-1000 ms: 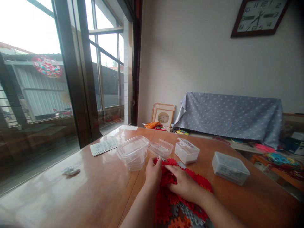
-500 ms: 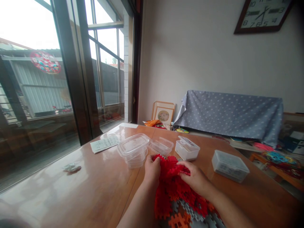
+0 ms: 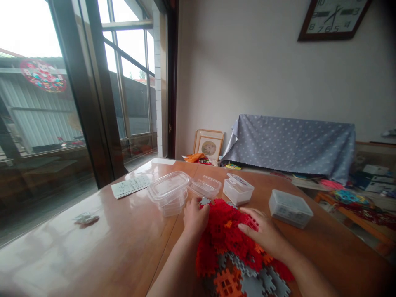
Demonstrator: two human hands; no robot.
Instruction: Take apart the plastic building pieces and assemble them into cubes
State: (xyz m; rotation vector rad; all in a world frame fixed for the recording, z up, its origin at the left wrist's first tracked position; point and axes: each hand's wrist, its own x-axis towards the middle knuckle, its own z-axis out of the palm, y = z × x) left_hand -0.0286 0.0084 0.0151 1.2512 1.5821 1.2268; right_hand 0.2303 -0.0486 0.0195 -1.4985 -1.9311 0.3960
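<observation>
**Left hand (image 3: 196, 218) and right hand (image 3: 265, 234) farther apart across the red pieces (image 3: 221, 225) than half a second ago**

The raised red bunch now lies lower on the heap; our view has swung slightly right.

Nearest us, orange pieces (image 3: 227, 283) and grey pieces (image 3: 252, 285) lie at the heap's near edge, partly under the red. We read the overlap as loose piling, not sorting.

Red pieces: on the table (image 3: 123, 258), between both hands. Left: fingers curled, thumb close to them at the heap's far left edge; we cannot tell whether a piece is pinched. Right: thumb and fingers moderately spread, a red lattice piece between them; grip uncertain. We judge that hands on both flanks help keep the loose pile together.

Beyond, a small bundle (image 3: 86, 218) sits well off to the left, contents unclear. The lidded box (image 3: 291, 208) stands right of the heap; the clear tubs (image 3: 168, 192) are stacked, probably to save room. The white box (image 3: 238, 192) has its lid tilted up, perhaps for access. A shallow clear tray (image 3: 204, 187) stands between tubs and white box; written sheets (image 3: 130, 187) lie left.

Farthest, a dotted cloth (image 3: 291, 144) drapes something hidden, likely as a cover.
</observation>
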